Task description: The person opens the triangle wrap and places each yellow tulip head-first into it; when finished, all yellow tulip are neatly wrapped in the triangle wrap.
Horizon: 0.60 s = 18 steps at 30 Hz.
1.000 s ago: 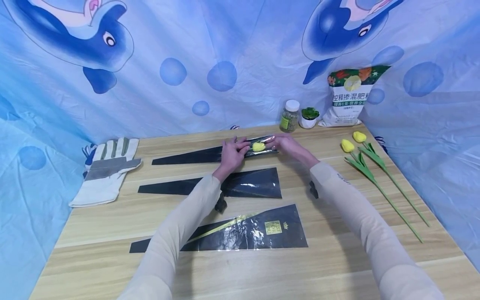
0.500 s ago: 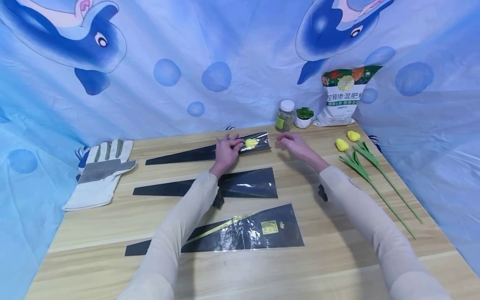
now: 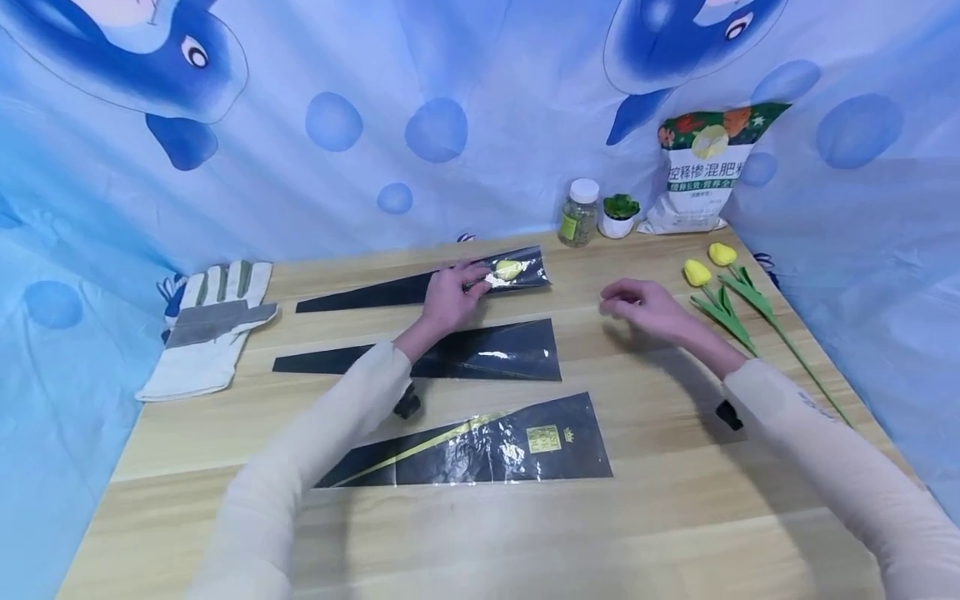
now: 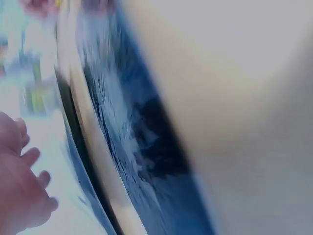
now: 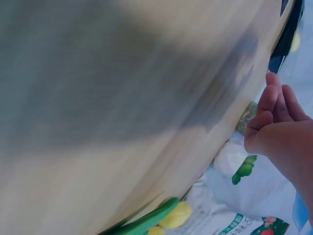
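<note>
left sleeve (image 3: 288,467) long, pale off-white, lightly creased, right sleeve (image 3: 836,467) matching, small dark lettering (image 3: 816,405) on forearm, unreadable, compact black left wrist camera (image 3: 407,402) by the cuff, similar black right wrist camera (image 3: 728,415)

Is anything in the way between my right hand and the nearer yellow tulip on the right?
Nothing visible: in the head view, only bare wooden tabletop shows between your right hand and the nearer tulip's bloom. From that angle, your right sleeve does hide the tulip's lower part.
</note>
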Motion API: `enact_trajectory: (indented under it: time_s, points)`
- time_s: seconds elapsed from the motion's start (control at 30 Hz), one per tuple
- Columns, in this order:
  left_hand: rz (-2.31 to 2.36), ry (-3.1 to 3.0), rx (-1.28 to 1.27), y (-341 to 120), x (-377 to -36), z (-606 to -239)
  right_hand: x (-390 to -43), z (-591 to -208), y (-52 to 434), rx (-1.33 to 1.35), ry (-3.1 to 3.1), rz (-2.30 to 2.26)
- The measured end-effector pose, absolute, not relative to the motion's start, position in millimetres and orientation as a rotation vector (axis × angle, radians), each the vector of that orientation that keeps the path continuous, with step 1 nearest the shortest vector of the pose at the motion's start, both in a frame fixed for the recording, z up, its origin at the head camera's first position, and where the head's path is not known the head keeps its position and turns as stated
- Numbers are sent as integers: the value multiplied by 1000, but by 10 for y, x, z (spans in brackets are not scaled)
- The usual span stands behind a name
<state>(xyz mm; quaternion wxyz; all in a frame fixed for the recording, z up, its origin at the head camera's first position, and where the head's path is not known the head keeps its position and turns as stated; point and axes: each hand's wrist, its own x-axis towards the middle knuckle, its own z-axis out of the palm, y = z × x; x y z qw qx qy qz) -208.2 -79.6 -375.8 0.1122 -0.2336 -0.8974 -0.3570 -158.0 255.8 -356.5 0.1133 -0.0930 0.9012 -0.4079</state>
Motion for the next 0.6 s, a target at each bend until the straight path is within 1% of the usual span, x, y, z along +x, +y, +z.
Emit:
enact_trajectory:
  time_s: [0.13,0.23,0.3,0.4,0.5,0.6]
  points:
    - [-1088,-2688,-839,-842,-1703,-3748,-1396,-3596,2645,-274,2631,-1181]
    - [-1092,-2791,-882,-872,-1522,-3820,-1329,-3640,2647,-311,2621,-1158]
    - [-1081,-2832,-878,-895,-1473,-3864,-1327,-3657,2615,-362,2618,-1144]
    - [-1060,-2850,-851,-919,-1488,-3903,-1361,-3664,2537,-435,2616,-1144]
    - [-1045,-2876,-827,-922,-1525,-3940,-1392,-3684,2462,-445,2599,-1152]
    - [-1054,-2949,-822,-911,-1508,-4011,-1388,-3755,2408,-398,2568,-1154]
